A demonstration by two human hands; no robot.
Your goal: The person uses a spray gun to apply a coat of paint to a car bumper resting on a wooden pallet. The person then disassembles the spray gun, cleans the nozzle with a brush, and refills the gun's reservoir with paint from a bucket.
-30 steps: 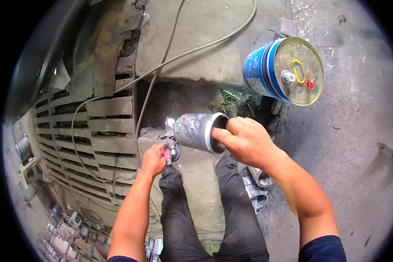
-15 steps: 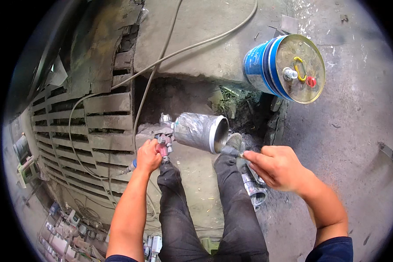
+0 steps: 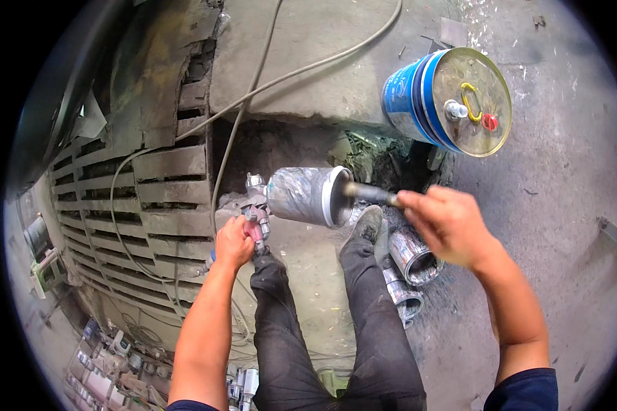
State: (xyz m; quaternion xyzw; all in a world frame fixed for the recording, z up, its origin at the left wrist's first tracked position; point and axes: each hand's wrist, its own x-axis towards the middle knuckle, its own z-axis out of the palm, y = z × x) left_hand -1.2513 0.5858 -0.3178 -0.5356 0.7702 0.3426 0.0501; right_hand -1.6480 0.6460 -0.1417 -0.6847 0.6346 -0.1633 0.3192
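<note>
From here: spray gun w/ grey cup is left of the blue pail, on the worker's side; L hand wraps the gun's handle. R hand, near side of the pail, pinches a blurred brush at the cup's mouth; can't tell if it's touching. Cup's prob. stiff, light-ish, maybe slick w/ residue, so handle's the best hold. Brush: light, firm shaft; pinch there.

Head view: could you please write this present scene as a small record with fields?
left grip: on the pink spray gun
cup: grey, white-rimmed, tilted onto its side, on the spray gun
right grip: holds a blurred brush-like tool at the cup's mouth; whether inside, unclear
drum: blue, red cap on top
silver containers: two, open, beside the right leg
</note>
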